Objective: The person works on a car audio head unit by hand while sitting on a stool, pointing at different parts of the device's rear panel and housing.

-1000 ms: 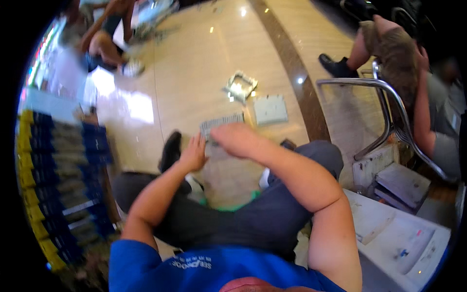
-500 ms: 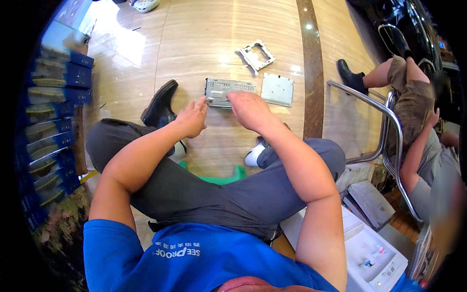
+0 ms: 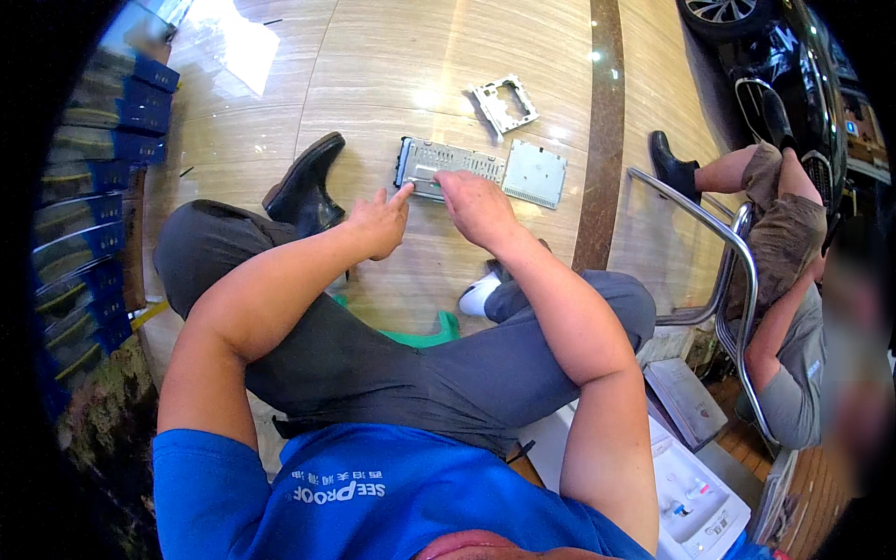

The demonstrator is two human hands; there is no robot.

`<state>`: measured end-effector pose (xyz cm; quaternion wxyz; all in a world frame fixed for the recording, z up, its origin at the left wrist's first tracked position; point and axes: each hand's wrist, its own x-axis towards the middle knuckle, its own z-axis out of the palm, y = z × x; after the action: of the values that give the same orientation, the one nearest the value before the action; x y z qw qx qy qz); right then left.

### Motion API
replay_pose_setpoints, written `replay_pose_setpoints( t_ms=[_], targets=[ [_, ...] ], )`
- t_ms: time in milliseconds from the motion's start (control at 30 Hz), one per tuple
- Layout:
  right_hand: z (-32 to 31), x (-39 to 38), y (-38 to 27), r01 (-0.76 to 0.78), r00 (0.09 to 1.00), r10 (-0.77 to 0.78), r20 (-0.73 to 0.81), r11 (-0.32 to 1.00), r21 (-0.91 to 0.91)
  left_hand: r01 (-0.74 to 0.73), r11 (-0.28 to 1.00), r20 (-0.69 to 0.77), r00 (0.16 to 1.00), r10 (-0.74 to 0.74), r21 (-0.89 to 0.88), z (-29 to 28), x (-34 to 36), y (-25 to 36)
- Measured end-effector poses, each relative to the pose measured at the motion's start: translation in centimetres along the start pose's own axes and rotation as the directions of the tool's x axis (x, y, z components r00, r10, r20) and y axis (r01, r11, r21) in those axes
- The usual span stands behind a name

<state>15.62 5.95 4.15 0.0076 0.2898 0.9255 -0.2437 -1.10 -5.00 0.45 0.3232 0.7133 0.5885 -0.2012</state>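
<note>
On the tiled floor between my feet lies a flat silver metal case with slotted holes and a dark front edge, a car stereo unit by its look (image 3: 457, 157). My left hand (image 3: 381, 224) is at its near left corner, index finger stretched out against or just beside the edge, the other fingers loosely bent. Over its near side, the fingers of my right hand (image 3: 481, 207) are pinched together; what they hold, if anything, I cannot make out. To the right lies a flat silver cover plate (image 3: 536, 175). Beyond it is an open metal frame (image 3: 505, 105).
Blue boxes (image 3: 145, 107) are stacked at the left. A bent chrome tube frame (image 3: 737, 245) stands at the right, beside a seated person (image 3: 784, 233) and a black car (image 3: 793, 56). A white tray (image 3: 700, 495) with small items sits at lower right. Beneath me is a green stool (image 3: 425, 334).
My left index finger has stretched out toward the case's near left corner. My right hand stays pinched over the case. The whole view has shifted slightly.
</note>
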Motion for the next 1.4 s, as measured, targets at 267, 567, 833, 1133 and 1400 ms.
replay_pose_setpoints(
  t_ms=[267,567,833,1133,1400],
  targets=[
    [0.0,0.2,-0.4,0.035,0.999,-0.035,-0.008,0.999,0.017,-0.003,0.999,-0.068,0.998,0.006,0.035,0.6,0.1,-0.1],
    [-0.1,0.2,-0.5,0.031,1.0,-0.031,-0.007,0.999,0.016,0.006,0.999,-0.023,1.0,-0.006,0.035,-0.2,0.0,0.1],
    [-0.2,0.3,-0.5,0.036,0.998,-0.033,0.048,0.997,-0.068,0.008,0.999,-0.021,1.0,-0.007,0.039,-0.1,0.2,0.1],
    [-0.4,0.2,-0.7,0.051,0.998,-0.049,0.032,0.997,-0.054,0.004,1.0,-0.009,1.0,-0.004,0.019,-0.4,0.2,0.1],
    [-0.2,0.4,-0.7,0.039,0.998,-0.037,0.04,0.998,-0.039,0.005,1.0,0.012,1.0,-0.005,-0.01,-0.7,0.2,-0.1]
  ],
)
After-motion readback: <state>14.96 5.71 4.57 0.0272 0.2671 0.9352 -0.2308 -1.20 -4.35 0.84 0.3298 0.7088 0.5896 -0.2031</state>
